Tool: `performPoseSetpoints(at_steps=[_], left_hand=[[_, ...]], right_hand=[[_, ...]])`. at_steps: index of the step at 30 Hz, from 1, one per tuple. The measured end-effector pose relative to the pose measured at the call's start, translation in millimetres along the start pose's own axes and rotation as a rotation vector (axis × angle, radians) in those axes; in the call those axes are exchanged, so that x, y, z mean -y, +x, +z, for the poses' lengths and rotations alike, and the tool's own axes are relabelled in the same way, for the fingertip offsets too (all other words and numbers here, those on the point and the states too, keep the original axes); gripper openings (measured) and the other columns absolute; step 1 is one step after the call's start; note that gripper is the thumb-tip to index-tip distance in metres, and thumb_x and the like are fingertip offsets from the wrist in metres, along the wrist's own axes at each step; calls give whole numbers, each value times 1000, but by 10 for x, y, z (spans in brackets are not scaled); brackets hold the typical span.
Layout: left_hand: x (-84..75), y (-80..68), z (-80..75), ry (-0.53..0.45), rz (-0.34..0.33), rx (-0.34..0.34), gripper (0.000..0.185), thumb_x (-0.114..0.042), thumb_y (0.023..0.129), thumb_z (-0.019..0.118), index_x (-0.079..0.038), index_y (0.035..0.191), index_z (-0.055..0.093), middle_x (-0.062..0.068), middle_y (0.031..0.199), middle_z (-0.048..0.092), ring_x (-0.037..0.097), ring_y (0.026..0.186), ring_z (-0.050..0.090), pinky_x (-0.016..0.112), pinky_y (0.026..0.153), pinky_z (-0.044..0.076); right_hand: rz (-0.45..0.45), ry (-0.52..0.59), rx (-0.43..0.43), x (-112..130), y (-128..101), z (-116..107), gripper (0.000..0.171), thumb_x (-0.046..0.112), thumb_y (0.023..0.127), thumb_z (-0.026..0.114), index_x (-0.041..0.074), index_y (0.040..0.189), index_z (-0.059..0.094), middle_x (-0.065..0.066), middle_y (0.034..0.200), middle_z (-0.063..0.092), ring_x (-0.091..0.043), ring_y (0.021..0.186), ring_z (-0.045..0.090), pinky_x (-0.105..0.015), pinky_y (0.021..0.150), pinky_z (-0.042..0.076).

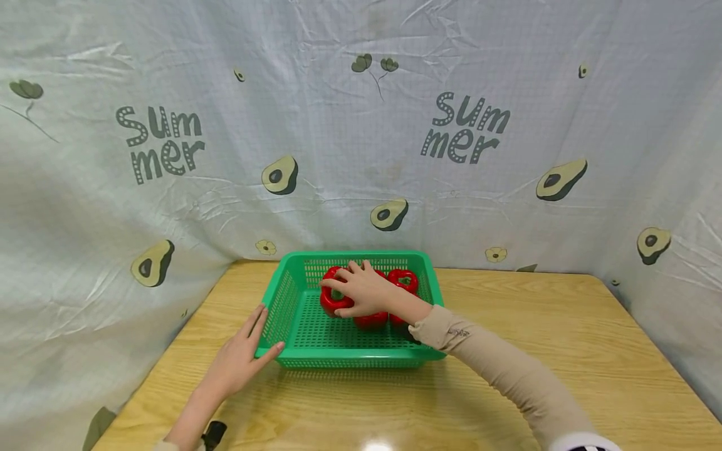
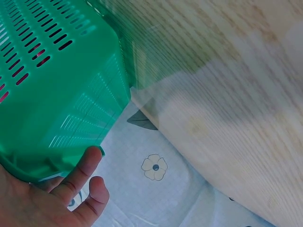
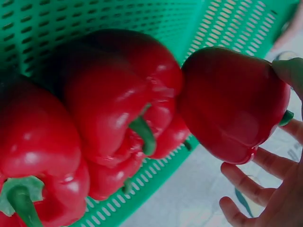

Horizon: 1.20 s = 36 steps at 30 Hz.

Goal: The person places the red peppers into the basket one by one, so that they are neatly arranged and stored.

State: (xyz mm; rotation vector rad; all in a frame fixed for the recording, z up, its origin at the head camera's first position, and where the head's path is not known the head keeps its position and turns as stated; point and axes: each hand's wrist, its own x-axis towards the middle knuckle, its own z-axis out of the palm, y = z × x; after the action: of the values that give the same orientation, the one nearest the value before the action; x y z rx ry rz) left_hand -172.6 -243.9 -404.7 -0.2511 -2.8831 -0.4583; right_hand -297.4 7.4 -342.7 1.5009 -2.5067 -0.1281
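Observation:
A green plastic basket [image 1: 361,354] with slotted walls stands on the table, several red bell peppers [image 3: 109,94] in its right half. My right hand [image 1: 366,293] reaches in and holds one red bell pepper [image 3: 232,104], thumb on one side and fingertips on the other, its green stem toward the palm. This pepper sits left of the others and right against one of them in the right wrist view. My left hand [image 1: 234,360] rests with extended fingers on the basket's left rim, its thumb at the front left corner.
The wooden table [image 1: 524,357] reaches out on both sides of the basket. Behind it hangs a pale cloth [image 1: 338,125] printed with avocados and lettering, which also runs down the left and right sides. A small black object [image 1: 214,433] shows by the left wrist.

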Motion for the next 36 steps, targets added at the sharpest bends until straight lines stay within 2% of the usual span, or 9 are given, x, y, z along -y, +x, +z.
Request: performPoseSetpoints(at_steps=[6,11,17,25,32,36], left_hand=[[-6,11,-17,-9,-5,8,76,-48,88,47,1,141,23,19,147,20,43,116,45,53,85,43],[-7,16,-25,-15,-10,12,76,-49,88,46,0,141,21,19,147,20,43,116,45,53,85,42],[-10,15,-19,-11,-11,11,75,-47,88,47,-1,142,21,19,147,20,43,116,45,53,84,43],[-6,14,-18,-20,-11,10,75,-46,89,47,0,141,21,19,147,19,43,119,42,53,87,41],[-9,10,-17,-14,-6,6,75,-47,88,47,0,141,22,20,146,21,43,117,45,53,85,43],[-9,1,-13,-18,-11,14,75,-47,88,47,0,141,22,19,147,20,42,117,44,53,85,42]], right_hand=[[-4,-75,47,-12,91,154,58,50,87,47,26,137,33,0,116,50,-20,101,41,-40,81,35],[-3,-87,83,28,132,235,60,50,87,48,23,138,32,-3,120,50,-23,108,41,-46,89,37],[-13,-91,125,76,145,322,59,50,86,49,24,137,34,-3,122,49,-23,112,41,-49,93,36],[-10,-101,119,70,153,387,53,52,86,48,24,131,43,0,124,50,-20,113,41,-53,99,33],[-55,-111,81,71,148,425,56,52,83,51,37,134,36,-1,114,49,-20,107,40,-47,90,38],[-97,-135,40,73,136,461,52,52,82,51,42,132,39,0,108,47,-18,99,40,-40,82,39]])
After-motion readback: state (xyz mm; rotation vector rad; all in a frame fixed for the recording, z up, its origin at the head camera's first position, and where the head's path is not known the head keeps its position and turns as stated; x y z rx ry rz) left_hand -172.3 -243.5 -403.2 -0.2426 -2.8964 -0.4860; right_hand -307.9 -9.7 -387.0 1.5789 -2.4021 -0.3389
